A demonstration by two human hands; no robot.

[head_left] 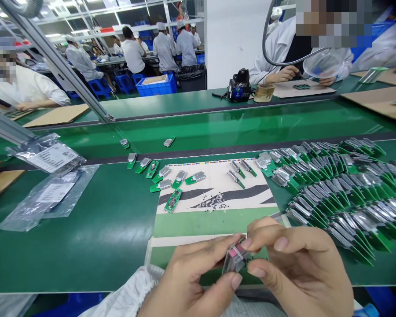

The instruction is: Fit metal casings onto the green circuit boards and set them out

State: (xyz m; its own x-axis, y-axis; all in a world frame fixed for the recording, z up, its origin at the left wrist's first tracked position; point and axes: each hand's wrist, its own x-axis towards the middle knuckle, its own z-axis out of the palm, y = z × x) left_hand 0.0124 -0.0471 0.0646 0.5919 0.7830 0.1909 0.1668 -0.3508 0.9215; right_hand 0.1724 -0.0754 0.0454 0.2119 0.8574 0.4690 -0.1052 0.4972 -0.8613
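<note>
My left hand [191, 277] and my right hand [293, 264] pinch a small circuit module [235, 259] between thumbs and fingers, low in the view. It shows a clear or metallic casing and a pink part; my fingers hide much of it. Beyond my hands lies a printed paper mat [214, 176] with a scatter of tiny black parts [214, 201]. Several green circuit boards with metal shells [181, 178] rest along its far edge, and one bare green board [173, 200] lies on it. Long overlapping rows of similar boards [346, 193] fill the right side.
The work surface is a green bench belt [86, 246]. Clear plastic bags with white labels [48, 193] lie at the left. An aluminium frame bar [53, 61] crosses the upper left. Co-workers sit at a further green bench [198, 105], with a blue crate [156, 86] behind.
</note>
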